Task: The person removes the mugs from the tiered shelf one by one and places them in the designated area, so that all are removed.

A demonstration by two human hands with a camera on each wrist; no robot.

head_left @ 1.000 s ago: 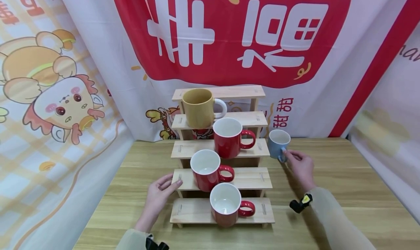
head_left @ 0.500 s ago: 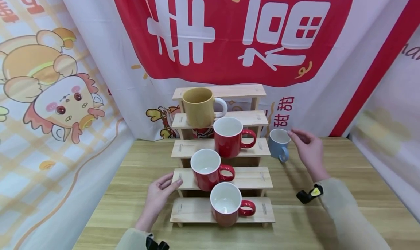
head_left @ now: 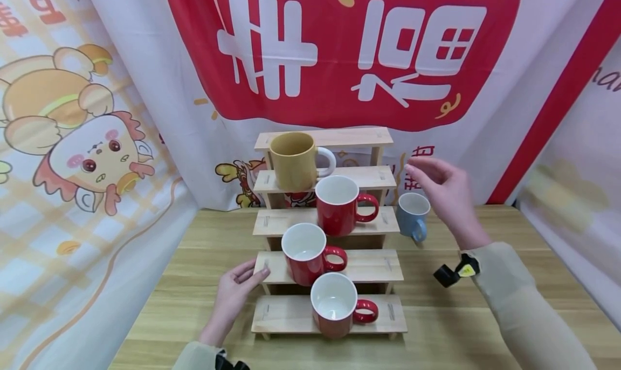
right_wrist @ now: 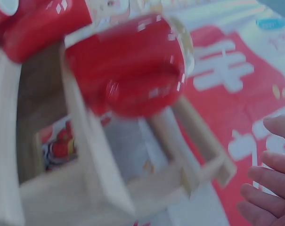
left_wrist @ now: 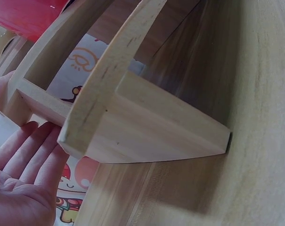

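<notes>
1. Head view: the right hand (head_left: 443, 189) has come off the blue mug (head_left: 412, 219). A second ago it pinched the handle and half a second ago its fingertips were at the rim; now it hangs above, thumb and fingers parted, holding nothing. The mug stands upright on the bench (head_left: 194, 262), just right of the tiered rack (head_left: 276, 316), handle toward the person. It has stayed there, so I judge its handling is finished for the moment. The left hand (head_left: 233, 294) has not moved: it holds the second tier's left end. Three red mugs (head_left: 335, 216) stand on the lower three tiers, the yellow mug (head_left: 293, 168) on the fourth.

2. Left wrist view: thumb and fingers lie either side of the rack's wood, which probably steadies it. The blue mug is out of sight.

3. Right wrist view: blurred, but the right hand's fingers look loosely spread, apart from the nearby red mug; no blue mug shows.
</notes>
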